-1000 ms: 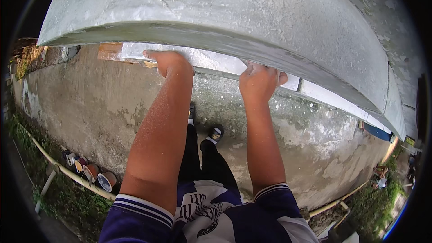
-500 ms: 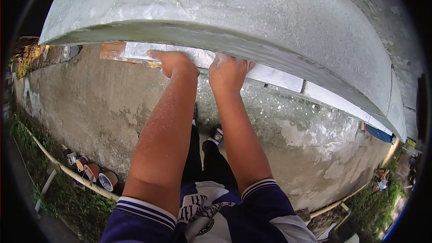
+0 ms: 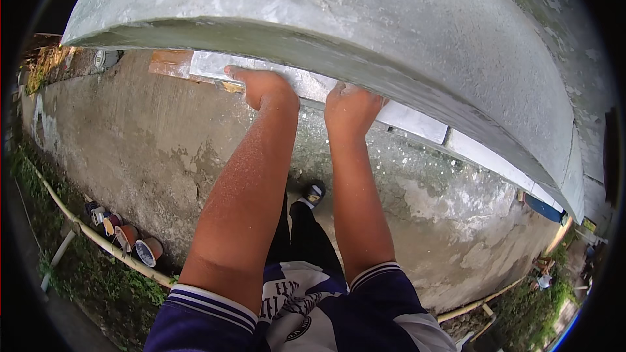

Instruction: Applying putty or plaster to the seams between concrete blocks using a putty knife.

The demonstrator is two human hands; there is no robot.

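Observation:
Both my arms reach up to a shiny silver strip (image 3: pixel 417 122) that runs along the wall just under a grey concrete overhang (image 3: pixel 391 32). My left hand (image 3: pixel 261 86) lies flat on the strip, with a finger stretched to the left toward a brown wooden piece (image 3: pixel 171 64) at the strip's end. My right hand (image 3: pixel 352 107) presses the strip close beside it; its fingertips are hidden under the edge of the overhang. Neither hand shows a tool.
Far below lies a stained concrete floor (image 3: pixel 163 150). Several open paint cans (image 3: pixel 124 234) stand by a pale pipe (image 3: pixel 78 221) and grass at the lower left. My foot in a dark sandal (image 3: pixel 314 192) shows between my arms. A blue object (image 3: pixel 544 208) sits at the right.
My right hand has slid left along the strip and is now close beside my left hand. My left hand has stayed nearly in place.

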